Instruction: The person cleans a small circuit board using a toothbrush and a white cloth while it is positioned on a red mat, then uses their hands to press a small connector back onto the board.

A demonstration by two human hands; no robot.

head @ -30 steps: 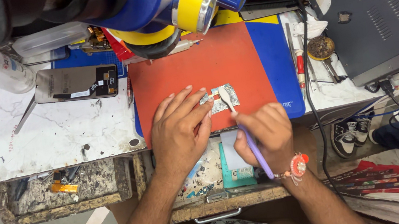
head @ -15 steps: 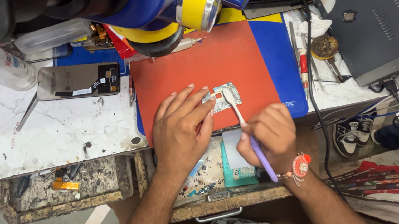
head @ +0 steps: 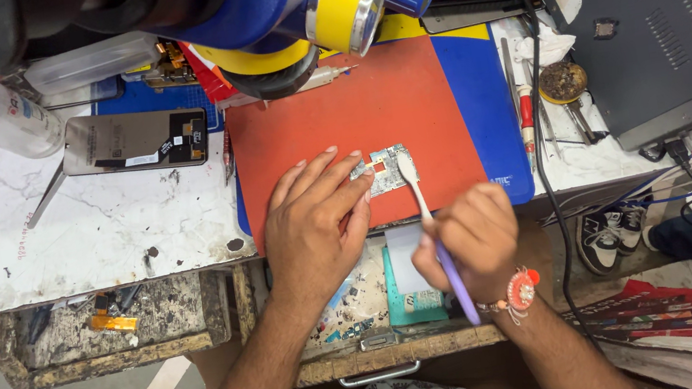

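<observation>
Head camera, looking down at a cluttered repair bench. A small circuit board [head: 387,169] lies on a red work mat [head: 333,113], near the mat's near edge. The left hand [head: 314,227] rests flat on the mat just left of the board, fingers spread, fingertips touching its left edge. The right hand [head: 469,240], at the bench's near edge, is closed around a toothbrush [head: 423,210] with a purple handle; its white head touches the board's right side. Bare mat stretches beyond the board. A phone screen panel [head: 136,141] lies well off to the left on a white slab [head: 75,237].
</observation>
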